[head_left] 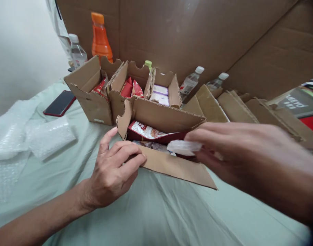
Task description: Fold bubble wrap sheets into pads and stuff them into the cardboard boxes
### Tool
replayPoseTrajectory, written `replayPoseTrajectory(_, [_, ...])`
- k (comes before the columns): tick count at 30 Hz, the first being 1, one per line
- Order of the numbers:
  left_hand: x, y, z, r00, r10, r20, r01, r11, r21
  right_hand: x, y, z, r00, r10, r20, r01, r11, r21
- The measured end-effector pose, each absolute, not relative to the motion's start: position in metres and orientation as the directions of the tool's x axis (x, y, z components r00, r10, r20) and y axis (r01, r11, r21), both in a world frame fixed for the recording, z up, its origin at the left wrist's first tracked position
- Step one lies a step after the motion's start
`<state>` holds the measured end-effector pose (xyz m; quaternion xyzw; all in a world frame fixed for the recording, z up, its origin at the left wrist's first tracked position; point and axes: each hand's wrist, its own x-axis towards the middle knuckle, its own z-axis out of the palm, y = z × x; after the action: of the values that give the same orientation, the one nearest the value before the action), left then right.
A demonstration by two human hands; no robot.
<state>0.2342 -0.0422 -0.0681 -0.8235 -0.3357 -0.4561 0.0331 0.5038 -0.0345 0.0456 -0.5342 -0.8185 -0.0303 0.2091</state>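
An open cardboard box [169, 114] lies in front of me, with a dark red and white packet [148, 131] and a bluish clear packet [152, 146] inside. My left hand [117, 171] rests on the box's near left edge, thumb and fingers bent over the near flap [177, 166]. Over the right part of the box, my right hand [228, 147], blurred by motion, pinches a small whitish translucent packet [184, 147]. The fingertips of my right hand are partly hidden behind that packet and the hand itself.
Behind stand cardboard boxes [98, 109] with red packets [132, 88] and white-purple packs [160, 94]. An orange bottle [101, 39] and clear bottles [191, 82] are at the back. A phone [60, 103] and bubble wrap [50, 136] lie left. More boxes [237, 106] stand right.
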Motion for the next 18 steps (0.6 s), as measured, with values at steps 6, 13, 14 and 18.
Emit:
replayPoseTrajectory(6, [0.235, -0.043, -0.068, 0.344, 0.539, 0.769, 0.599, -0.757, 0.262, 0.468, -0.011, 0.009, -0.489, 0.852, 0.19, 0.857, 0.51, -0.082])
replayPoseTrajectory(13, [0.233, -0.041, -0.068, 0.361, 0.51, 0.781, 0.579, -0.779, 0.242, 0.471, -0.003, 0.002, -0.609, 0.781, 0.14, 0.754, 0.625, -0.205])
replayPoseTrajectory(14, [0.232, -0.041, -0.067, 0.349, 0.502, 0.791, 0.57, -0.784, 0.245, 0.476, -0.009, 0.006, -0.602, 0.776, 0.189, 0.739, 0.631, -0.236])
replayPoseTrajectory(18, [0.219, -0.045, -0.063, 0.229, 0.513, 0.828, 0.585, -0.752, 0.304, 0.508, -0.053, 0.018, -0.33, 0.811, 0.483, 0.809, 0.507, -0.298])
